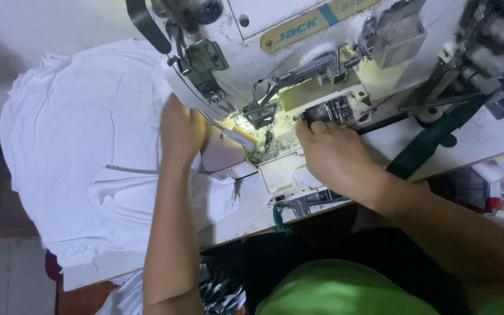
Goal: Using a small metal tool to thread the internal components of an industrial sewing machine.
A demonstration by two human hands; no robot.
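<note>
Reaching under the sewing machine, right hand fingers the needle area (grip unclear); left hand lies flat on white cloth.

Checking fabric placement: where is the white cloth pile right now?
In the head view, the white cloth pile lies on the table's left side, beside the left hand and sewing machine.

The person has two bare arms with no sleeves on them, a left hand and a right hand with no gloves or rings, and a bright green top over dark clothes.
</note>
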